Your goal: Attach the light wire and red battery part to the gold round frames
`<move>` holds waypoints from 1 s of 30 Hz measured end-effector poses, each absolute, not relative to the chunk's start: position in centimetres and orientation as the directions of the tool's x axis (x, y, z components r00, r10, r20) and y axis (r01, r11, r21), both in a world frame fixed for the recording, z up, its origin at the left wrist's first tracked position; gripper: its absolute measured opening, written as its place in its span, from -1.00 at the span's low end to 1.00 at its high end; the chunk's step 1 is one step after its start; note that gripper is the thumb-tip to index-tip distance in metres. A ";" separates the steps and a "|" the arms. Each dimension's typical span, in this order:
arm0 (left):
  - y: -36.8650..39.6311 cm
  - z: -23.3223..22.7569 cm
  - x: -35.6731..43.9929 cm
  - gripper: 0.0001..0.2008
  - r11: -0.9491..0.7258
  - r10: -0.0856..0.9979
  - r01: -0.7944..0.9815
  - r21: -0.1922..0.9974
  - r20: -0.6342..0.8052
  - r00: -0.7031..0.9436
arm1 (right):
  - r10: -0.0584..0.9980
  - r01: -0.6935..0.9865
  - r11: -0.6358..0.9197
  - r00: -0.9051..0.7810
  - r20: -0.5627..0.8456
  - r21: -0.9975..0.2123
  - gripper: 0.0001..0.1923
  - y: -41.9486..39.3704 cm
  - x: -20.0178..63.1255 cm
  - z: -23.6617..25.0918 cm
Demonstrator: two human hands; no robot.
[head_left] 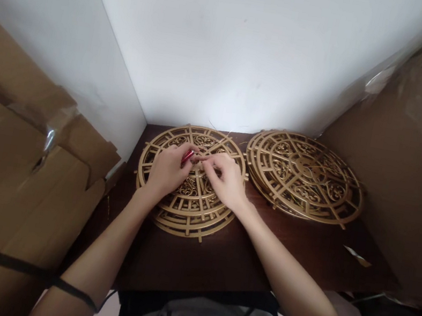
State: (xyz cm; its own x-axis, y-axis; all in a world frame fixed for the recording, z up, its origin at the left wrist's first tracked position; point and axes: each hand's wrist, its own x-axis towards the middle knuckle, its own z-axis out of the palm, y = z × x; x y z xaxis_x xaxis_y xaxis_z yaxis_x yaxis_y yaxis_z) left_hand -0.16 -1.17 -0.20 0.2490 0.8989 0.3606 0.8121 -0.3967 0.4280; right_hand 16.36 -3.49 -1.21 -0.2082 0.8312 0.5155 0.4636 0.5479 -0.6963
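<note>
Left hand (168, 169): fingers pinch red tool (187, 156), steadied over disc stack (185, 213).
Right hand (225, 179): fingers pinched narrow at the tool's tip; contents unclear.
Worktop (218, 257): second stack (303, 175) set aside, right.

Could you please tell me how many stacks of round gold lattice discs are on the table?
2: one stack of round gold lattice discs under both hands, another stack to its right; discs per stack cannot be counted.
</note>
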 end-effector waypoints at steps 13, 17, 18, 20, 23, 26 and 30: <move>-1.6 0.3 0.4 -0.72 -0.479 0.875 0.624 0.617 0.392 0.284 | 0.925 -0.005 0.379 -0.020 0.379 -0.925 -0.81 -2.7 16.8 -1.1; -1.9 0.6 0.7 -0.79 -0.503 0.862 0.596 0.626 0.415 0.291 | 0.928 -0.035 0.366 -0.056 0.367 -0.930 -0.79 -2.8 16.7 -0.8; -1.9 0.6 0.8 -0.81 -0.506 0.860 0.598 0.622 0.421 0.289 | 0.932 -0.050 0.355 -0.065 0.358 -0.934 -0.78 -2.9 16.7 -0.7; -1.9 0.6 0.8 -0.81 -0.509 0.858 0.592 0.625 0.425 0.289 | 0.938 -0.084 0.334 -0.067 0.340 -0.939 -0.78 -3.0 16.6 -0.6; -1.9 0.5 0.9 -0.83 -0.507 0.861 0.567 0.649 0.413 0.298 | 0.945 -0.162 0.305 -0.074 0.320 -0.938 -0.80 -3.1 16.4 -0.7; -1.8 0.3 0.8 -0.85 -0.513 0.858 0.535 0.671 0.401 0.320 | 0.958 -0.343 0.242 -0.065 0.280 -0.908 -0.87 -3.0 16.3 -0.9; -1.7 0.1 0.9 -0.88 -0.541 0.841 0.510 0.669 0.414 0.348 | 0.978 -0.529 0.139 -0.060 0.201 -0.837 -0.85 -2.6 16.3 -1.2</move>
